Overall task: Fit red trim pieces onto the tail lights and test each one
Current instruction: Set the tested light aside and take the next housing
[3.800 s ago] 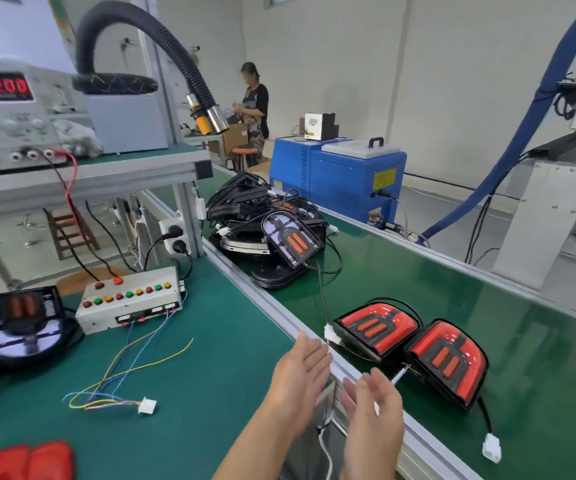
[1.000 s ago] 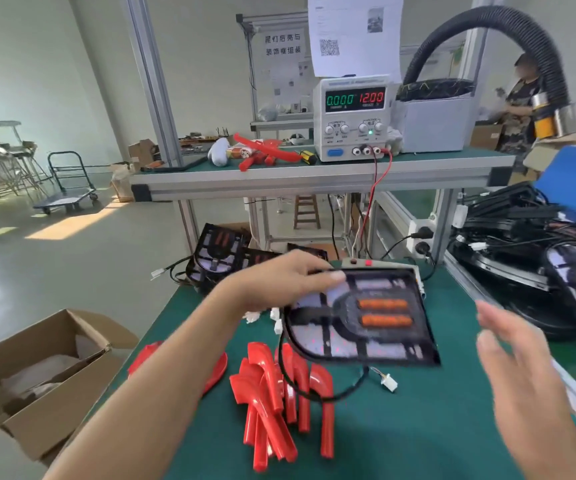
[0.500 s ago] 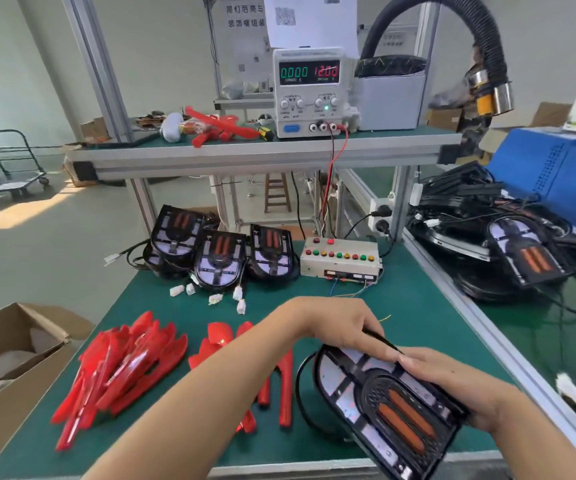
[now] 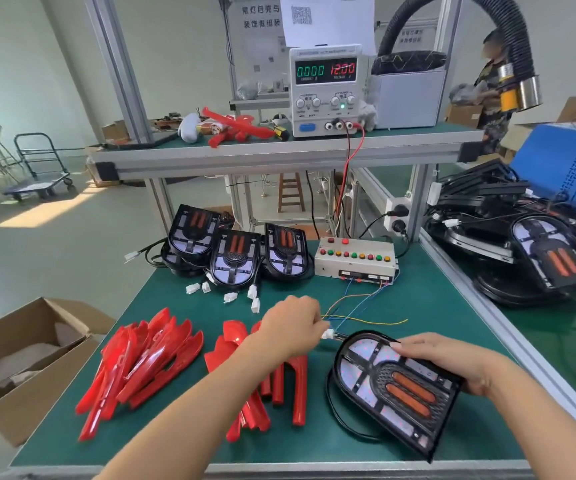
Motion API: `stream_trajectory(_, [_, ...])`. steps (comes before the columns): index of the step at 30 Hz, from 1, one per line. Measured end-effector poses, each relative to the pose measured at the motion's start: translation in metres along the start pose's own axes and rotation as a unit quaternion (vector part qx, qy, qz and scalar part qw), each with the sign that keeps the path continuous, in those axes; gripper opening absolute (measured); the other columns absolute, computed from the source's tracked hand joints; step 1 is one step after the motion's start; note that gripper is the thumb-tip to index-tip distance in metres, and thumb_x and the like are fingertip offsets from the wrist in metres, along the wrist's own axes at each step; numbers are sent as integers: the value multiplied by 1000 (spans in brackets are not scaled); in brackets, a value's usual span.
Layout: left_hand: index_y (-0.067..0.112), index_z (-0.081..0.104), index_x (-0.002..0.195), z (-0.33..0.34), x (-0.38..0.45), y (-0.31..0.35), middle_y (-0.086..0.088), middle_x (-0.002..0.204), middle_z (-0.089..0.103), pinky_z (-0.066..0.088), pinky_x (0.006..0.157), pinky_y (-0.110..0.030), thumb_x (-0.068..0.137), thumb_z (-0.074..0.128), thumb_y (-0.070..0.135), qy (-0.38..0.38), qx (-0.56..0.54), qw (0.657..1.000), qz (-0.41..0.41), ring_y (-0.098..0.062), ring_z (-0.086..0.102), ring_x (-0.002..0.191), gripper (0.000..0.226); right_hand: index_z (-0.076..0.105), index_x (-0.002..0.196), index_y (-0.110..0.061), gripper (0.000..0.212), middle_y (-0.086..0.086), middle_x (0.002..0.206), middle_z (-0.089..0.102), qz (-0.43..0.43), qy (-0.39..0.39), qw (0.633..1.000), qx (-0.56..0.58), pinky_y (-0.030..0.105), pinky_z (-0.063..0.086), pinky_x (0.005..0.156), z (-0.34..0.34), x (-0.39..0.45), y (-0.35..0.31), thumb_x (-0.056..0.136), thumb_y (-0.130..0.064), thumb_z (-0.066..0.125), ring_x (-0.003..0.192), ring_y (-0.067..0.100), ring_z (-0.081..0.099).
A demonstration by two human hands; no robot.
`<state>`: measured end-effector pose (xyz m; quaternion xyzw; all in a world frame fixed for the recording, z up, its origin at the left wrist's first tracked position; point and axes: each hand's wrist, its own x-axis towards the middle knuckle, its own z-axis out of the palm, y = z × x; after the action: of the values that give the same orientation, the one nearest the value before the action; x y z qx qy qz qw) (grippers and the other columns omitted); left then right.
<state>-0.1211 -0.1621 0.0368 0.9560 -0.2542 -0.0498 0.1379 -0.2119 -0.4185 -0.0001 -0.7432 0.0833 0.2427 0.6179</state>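
One tail light (image 4: 395, 389) lies face up near the front of the green table (image 4: 435, 306), black-framed, with a pale panel and two orange bars in a dark mesh centre; faint coloured dots show on the panel. Its far corner overhangs nothing that I can see, but it sits close to the table's front edge. Two heaps of red trim pieces (image 4: 144, 365) lie to its left, leaving open green between the light and the button box (image 4: 356, 259) behind. The left hand (image 4: 291, 329) pinches a white plug (image 4: 328, 333) just beside the light's top; whether it is mated to the coloured wires (image 4: 366, 315) is unclear. The right hand (image 4: 453, 362) grips the light's right edge, fingers laid across its face.
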Motion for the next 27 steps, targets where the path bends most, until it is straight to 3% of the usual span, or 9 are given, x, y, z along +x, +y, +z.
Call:
stream_trajectory(2, [13, 63, 108, 5, -12, -3, -14, 115, 66, 48, 85, -39, 94, 59, 46, -23, 103, 994, -32, -37, 63, 110, 36, 74, 95, -11, 41, 18, 100, 74, 9, 5, 1000, -19, 35, 58, 77, -1, 2, -1, 86, -51, 72, 80, 26, 71])
stream_trajectory(5, [13, 61, 117, 22, -28, 2, -12, 121, 65, 49, 87, -39, 92, 61, 46, -57, 180, 981, -38, -35, 63, 114, 41, 77, 105, -7, 53, 19, 108, 77, 20, 25, 999, -44, 36, 61, 80, 0, 4, 0, 88, -56, 65, 91, 30, 74])
stream_trajectory(12, [13, 55, 131, 48, -38, 4, -9, 132, 60, 50, 94, -38, 94, 59, 24, -85, 208, 972, -73, -31, 60, 123, 38, 78, 102, -6, 48, 22, 101, 77, 23, 68, 997, -41, 35, 61, 73, 16, 2, 14, 102, -48, 55, 80, 28, 74])
stream_trajectory(17, [16, 56, 107, 28, -41, 0, -8, 117, 65, 45, 80, -36, 87, 59, 30, -36, 113, 988, -101, -32, 63, 113, 25, 75, 89, -10, 56, 2, 86, 79, -1, 110, 987, -120, 28, 54, 73, 33, -3, 18, 100, -59, 50, 73, 16, 72])
stream_trajectory(19, [17, 49, 82, 20, -44, 0, -6, 93, 63, 42, 73, -33, 84, 59, 38, -2, 57, 993, -103, -32, 65, 103, 23, 70, 82, -12, 62, -5, 76, 72, -9, 139, 977, -160, 30, 48, 74, 39, -1, 23, 98, -67, 46, 67, 13, 62])
stream_trajectory(21, [16, 43, 63, 18, -48, 3, -1, 65, 49, 42, 67, -34, 83, 59, 45, 29, -16, 994, -104, -33, 64, 86, 38, 69, 87, -8, 71, -7, 77, 71, -15, 151, 974, -167, 30, 48, 78, 45, -1, 26, 97, -73, 40, 67, 13, 62])
stream_trajectory(24, [10, 39, 48, 27, -55, 22, -5, 45, 38, 43, 60, -40, 84, 65, 46, 70, -155, 979, -108, -32, 49, 59, 58, 72, 103, -4, 80, 3, 94, 80, -23, 177, 974, -140, 33, 52, 95, 48, -4, 28, 96, -74, 35, 90, 22, 76])
stream_trajectory(26, [12, 47, 49, 39, -57, 37, -13, 46, 53, 48, 57, -36, 84, 67, 49, 71, -237, 962, -118, -30, 54, 50, 55, 72, 105, -3, 73, 12, 103, 75, -62, 266, 949, -154, 34, 50, 97, 48, -10, 28, 98, -68, 38, 102, 27, 70])
stream_trajectory(27, [14, 51, 50, 46, -57, 45, -13, 46, 59, 49, 52, -32, 84, 67, 51, 61, -288, 948, -121, -27, 59, 46, 53, 74, 101, -10, 63, 7, 102, 75, -97, 321, 927, -171, 31, 51, 91, 50, -16, 26, 97, -65, 42, 101, 24, 69])
